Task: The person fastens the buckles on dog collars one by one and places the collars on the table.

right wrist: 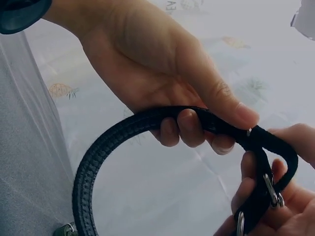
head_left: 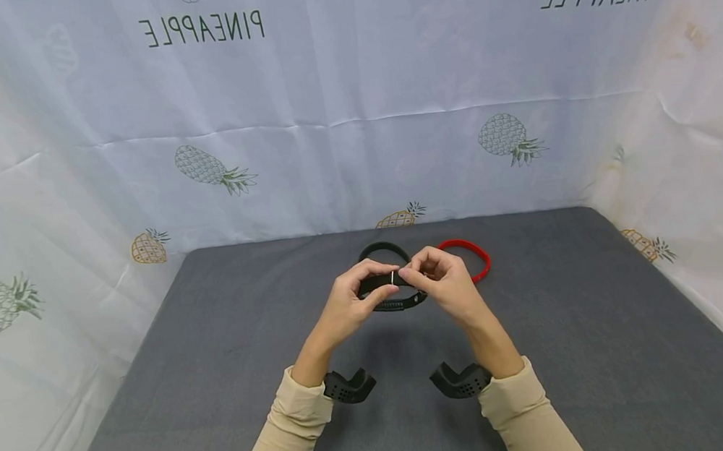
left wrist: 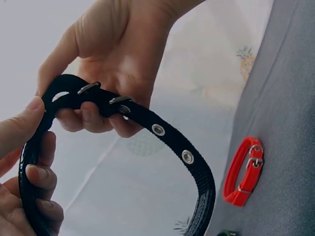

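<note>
Both hands hold a black collar up in front of the body, over the table. The strap has metal eyelets, and a silver buckle shows by the left fingers. With thumb and fingers my left hand grips the buckle part. My right hand pinches the strap near its end, thumb on top and fingers curled beneath. Between the hands the strap bends into a small tight loop. The rest of the collar hangs below as a wide ring.
On the grey table a red collar lies beyond the right hand. A second black collar lies behind the hands, partly covered by them. White pineapple-print cloth stands along the back and sides.
</note>
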`<state>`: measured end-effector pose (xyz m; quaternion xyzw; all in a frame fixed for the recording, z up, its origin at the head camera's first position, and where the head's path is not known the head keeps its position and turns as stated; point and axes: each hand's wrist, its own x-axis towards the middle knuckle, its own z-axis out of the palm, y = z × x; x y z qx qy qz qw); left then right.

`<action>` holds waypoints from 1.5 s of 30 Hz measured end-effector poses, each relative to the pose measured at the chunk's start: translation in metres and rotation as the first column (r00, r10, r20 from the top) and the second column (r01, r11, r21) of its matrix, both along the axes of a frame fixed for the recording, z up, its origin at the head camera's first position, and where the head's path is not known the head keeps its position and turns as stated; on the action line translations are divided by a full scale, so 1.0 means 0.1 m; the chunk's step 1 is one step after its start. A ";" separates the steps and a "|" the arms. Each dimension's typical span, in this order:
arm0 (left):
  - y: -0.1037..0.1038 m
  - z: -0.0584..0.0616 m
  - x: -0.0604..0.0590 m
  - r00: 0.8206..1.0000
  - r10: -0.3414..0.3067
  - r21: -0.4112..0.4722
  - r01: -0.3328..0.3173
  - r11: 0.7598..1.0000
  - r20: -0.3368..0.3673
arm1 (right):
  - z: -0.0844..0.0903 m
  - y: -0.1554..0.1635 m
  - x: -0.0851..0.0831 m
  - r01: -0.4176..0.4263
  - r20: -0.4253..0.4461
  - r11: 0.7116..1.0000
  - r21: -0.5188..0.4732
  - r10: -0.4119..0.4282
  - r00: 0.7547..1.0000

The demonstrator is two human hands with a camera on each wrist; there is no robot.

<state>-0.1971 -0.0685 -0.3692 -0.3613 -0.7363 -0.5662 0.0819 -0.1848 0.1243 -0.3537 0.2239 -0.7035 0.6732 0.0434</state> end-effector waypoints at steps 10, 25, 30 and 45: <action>-0.03 0.02 0.01 0.999 0.002 0.072 -0.004 0.997 0.037 | -0.05 0.21 -0.09 -0.251 0.134 0.967 0.039 0.244 0.961; -0.04 0.03 0.01 0.999 0.001 0.050 -0.003 0.999 0.040 | -0.07 0.20 -0.12 -0.298 0.111 0.954 0.023 0.293 0.950; -0.04 0.02 0.00 0.999 0.000 0.052 -0.002 0.999 0.037 | -0.07 0.19 -0.11 -0.289 0.078 0.957 0.025 0.286 0.955; -0.03 0.02 0.00 1.000 0.010 0.000 -0.010 1.000 0.025 | -0.04 0.09 -0.07 -0.197 0.050 0.980 0.040 0.195 0.979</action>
